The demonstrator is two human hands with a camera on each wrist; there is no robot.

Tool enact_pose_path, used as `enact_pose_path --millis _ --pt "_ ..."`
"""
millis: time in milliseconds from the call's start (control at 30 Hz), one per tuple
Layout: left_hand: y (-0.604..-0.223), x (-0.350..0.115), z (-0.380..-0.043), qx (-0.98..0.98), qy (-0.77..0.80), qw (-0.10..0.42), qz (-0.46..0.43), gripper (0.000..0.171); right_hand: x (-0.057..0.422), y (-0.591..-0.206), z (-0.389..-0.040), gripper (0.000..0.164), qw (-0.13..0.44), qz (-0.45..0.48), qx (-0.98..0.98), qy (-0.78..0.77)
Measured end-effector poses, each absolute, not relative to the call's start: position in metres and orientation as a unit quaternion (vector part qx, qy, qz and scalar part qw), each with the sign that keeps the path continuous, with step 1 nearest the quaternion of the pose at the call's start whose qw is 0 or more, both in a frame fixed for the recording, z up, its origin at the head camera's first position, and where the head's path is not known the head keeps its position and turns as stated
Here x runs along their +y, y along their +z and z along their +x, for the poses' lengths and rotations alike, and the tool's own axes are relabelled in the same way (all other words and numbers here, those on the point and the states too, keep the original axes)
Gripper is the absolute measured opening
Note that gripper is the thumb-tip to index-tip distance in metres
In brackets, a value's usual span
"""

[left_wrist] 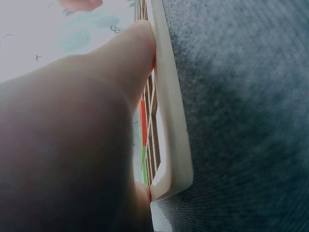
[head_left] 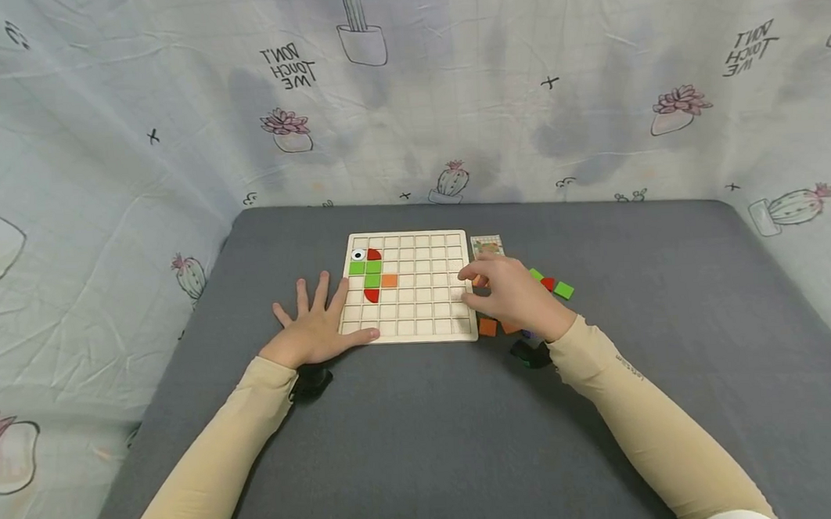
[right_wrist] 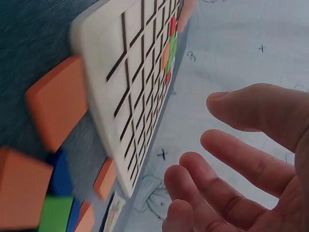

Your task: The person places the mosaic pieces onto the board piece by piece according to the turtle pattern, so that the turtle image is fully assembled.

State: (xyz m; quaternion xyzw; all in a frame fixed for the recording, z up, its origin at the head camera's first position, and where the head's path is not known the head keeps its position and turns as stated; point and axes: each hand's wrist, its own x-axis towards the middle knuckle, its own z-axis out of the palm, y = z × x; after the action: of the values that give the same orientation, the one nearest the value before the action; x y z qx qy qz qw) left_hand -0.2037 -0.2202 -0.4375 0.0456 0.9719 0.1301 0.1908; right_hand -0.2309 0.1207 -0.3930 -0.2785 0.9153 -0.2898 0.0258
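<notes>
A pale wooden grid board (head_left: 425,310) lies on the table. At its upper left sit a round eye tile (head_left: 358,255), green squares (head_left: 373,280), an orange square (head_left: 389,280) and two red quarter-round tiles (head_left: 371,295). My left hand (head_left: 309,332) is spread flat at the board's left side, its thumb resting on the near edge. Over the board's right edge hovers my right hand (head_left: 516,292). Its fingers are loosely bent with a gap to the thumb (right_wrist: 260,106), and nothing is between them in the right wrist view.
To the right of the board lie loose pieces: orange squares (head_left: 487,327), a green square (head_left: 564,290), a red piece (head_left: 548,284) and blue ones (right_wrist: 60,174). A small picture card (head_left: 487,245) is by the board's far right corner. Patterned cloth (head_left: 407,95) hangs behind the grey table (head_left: 425,447).
</notes>
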Motion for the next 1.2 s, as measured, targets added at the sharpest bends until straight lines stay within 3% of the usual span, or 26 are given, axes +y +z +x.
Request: enact_pose_path --millis 800,1200 --pt "-0.436 -0.221 -0.201 0.973 0.126 0.185 0.052 0.119 0.190 -0.391 -0.222 0.031 0.027 -0.229 0.932 -0.280" --pt "-0.437 -0.221 -0.202 0.973 0.126 0.184 0.054 0.120 0.206 -0.409 -0.220 0.031 0.038 -0.266 0.931 -0.246"
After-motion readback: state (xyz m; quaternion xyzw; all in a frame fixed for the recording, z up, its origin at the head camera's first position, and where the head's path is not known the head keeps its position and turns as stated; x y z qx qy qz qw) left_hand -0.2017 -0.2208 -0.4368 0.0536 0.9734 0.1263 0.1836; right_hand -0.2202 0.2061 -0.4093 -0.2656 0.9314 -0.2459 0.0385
